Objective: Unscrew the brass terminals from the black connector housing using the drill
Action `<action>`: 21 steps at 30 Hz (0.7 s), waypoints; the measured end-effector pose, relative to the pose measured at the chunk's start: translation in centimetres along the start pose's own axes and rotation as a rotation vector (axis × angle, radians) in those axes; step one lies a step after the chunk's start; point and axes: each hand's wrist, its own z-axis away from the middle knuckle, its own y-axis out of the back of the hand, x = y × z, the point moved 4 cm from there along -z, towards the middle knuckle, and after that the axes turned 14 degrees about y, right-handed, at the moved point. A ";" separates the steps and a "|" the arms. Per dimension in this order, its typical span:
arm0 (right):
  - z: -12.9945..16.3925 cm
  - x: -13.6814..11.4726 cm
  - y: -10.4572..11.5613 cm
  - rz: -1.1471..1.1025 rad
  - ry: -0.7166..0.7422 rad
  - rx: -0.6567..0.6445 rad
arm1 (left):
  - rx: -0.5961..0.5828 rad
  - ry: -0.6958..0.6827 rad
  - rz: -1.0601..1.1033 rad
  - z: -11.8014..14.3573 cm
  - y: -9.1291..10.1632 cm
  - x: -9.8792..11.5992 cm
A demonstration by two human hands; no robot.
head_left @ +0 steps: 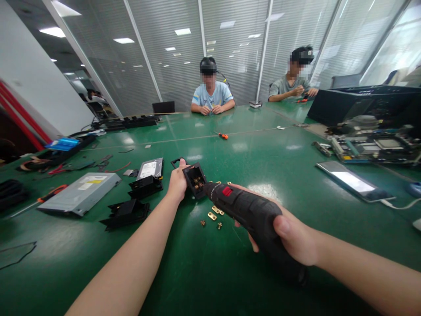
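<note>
My left hand grips a small black plastic housing with brass contacts inside, tilted up off the green table. My right hand is wrapped around a black electric screwdriver with a red switch. Its tip points into the open face of the housing. Several small brass plates and screws lie on the table just below the tool.
Two black plastic parts and a hard drive lie left of my hand, with an optical drive further left. A phone and a circuit board are at right. Two people sit at the far side. An orange screwdriver lies mid-table.
</note>
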 end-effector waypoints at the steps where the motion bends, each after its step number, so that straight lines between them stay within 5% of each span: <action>1: 0.0 0.1 0.0 0.002 0.007 0.000 | 0.046 -0.070 -0.047 -0.1 0.4 0.3; 7: -0.3 -0.3 -0.2 0.011 0.029 -0.020 | 0.159 -0.381 -0.322 0.1 1.7 2.5; 14: -0.4 -0.9 -0.3 0.033 -0.007 -0.008 | 0.145 -0.628 -0.715 1.1 1.7 4.3; 21: -0.1 -0.4 0.1 0.035 -0.048 0.009 | 0.069 -0.683 -1.222 2.0 1.3 5.6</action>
